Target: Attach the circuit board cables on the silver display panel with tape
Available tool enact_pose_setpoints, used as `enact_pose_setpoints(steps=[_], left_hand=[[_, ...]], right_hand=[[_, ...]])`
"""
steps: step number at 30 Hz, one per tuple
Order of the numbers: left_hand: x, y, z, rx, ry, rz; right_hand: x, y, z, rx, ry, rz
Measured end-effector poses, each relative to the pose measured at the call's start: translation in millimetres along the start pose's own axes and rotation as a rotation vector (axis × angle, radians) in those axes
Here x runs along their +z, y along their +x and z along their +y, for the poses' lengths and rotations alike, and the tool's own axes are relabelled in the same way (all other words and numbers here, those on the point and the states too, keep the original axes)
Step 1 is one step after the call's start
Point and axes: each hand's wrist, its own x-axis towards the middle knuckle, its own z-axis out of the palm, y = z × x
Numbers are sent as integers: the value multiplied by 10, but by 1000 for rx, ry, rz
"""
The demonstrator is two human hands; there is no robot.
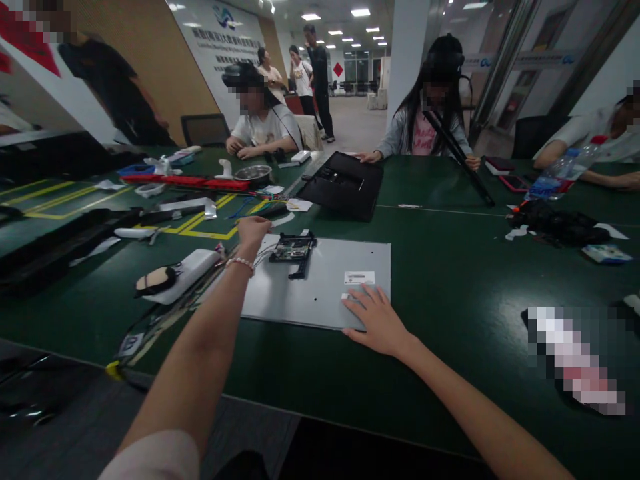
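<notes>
A grey metal panel (330,280) lies flat on the green table (450,280) in front of me. A small circuit board with a black bracket (294,250) sits at the panel's far left. My left hand (253,232) reaches out to the panel's far left corner, fingers curled by thin wires beside the board; what it grips is hidden. My right hand (375,319) lies flat with fingers spread on the panel's near right corner, just below a white label (359,277).
A black monitor shell (345,183) lies beyond the panel. A white part (177,275), red bar (185,181), metal bowl (253,174) and loose tools sit at left. Black cables (560,223) and a bottle (560,172) sit at right. Several people sit across the table.
</notes>
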Motion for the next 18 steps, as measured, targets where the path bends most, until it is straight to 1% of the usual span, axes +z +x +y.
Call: enact_pose_setpoints(steps=[3,5,7,10,12,15,18], left_hand=[[205,-16,82,-48,-6,10],[276,-18,121,-61,-2,13],[301,-12,145,-52,10,17],[283,-15,132,-9,38,25],[250,-50,72,15,55,21],[166,-159,-99,55,96,-14],[34,-299,-330,95,171,-69]], right_hand=[[3,11,6,-1,-9,3],[2,17,9,1,-16,2],[-2,21,8,5,-18,-3],[-14,20,4,6,-8,-10],[-23,16,1,4,3,-14],[-38,7,1,2,11,-22],[-54,-4,6,-10,19,-35]])
